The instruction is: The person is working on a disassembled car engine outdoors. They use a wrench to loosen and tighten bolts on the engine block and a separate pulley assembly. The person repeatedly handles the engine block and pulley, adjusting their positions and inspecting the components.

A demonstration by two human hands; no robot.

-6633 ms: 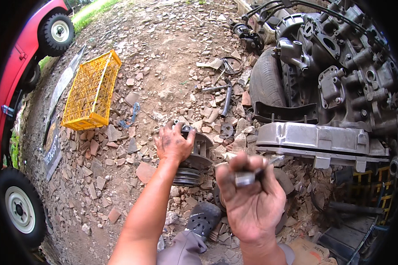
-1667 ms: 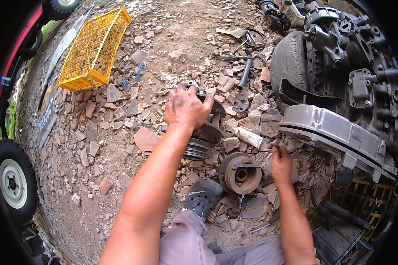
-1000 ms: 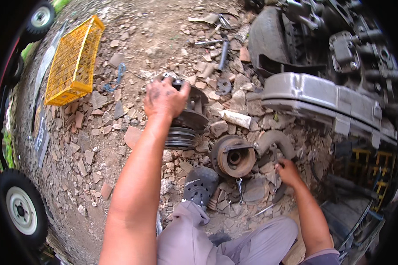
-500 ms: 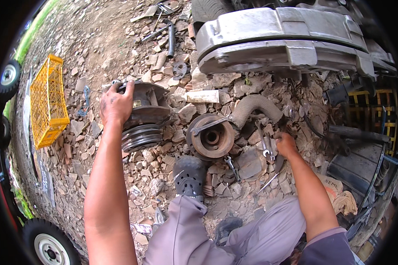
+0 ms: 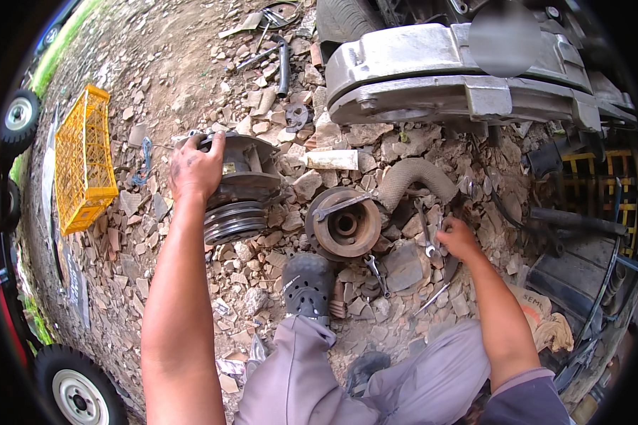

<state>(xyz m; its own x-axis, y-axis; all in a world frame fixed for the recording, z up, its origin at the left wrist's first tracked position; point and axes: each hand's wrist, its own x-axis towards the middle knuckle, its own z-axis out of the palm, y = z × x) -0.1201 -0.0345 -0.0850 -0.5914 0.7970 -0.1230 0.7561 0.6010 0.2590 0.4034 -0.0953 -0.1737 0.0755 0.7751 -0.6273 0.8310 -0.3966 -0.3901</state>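
My left hand (image 5: 196,167) is wrapped over the top of a dark, greasy metal housing (image 5: 252,163) that has a grooved belt pulley (image 5: 235,223) at its near end. The housing rests on the rubble. Over to the right, my right hand (image 5: 458,239) is low to the ground, its fingers pinched on a wrench (image 5: 439,221) that they partly cover. Just left of it lies another wrench (image 5: 427,237). A rusty round pulley (image 5: 346,225) sits between my hands with a wrench (image 5: 342,205) across it. A smaller open-ended wrench (image 5: 377,275) lies nearer my foot.
Broken tile and stones cover the ground. A large grey metal casting (image 5: 418,78) stands at the far right, with a curved ribbed hose (image 5: 420,177) before it. A yellow crate (image 5: 85,163) stands at left. A black bin-like part (image 5: 571,273) and a sack (image 5: 535,304) are at right.
The view has shifted slightly, so most things sit a little further right. My right hand's fingers have drawn together on a wrench, which has come away from its neighbour. My left hand keeps its hold.
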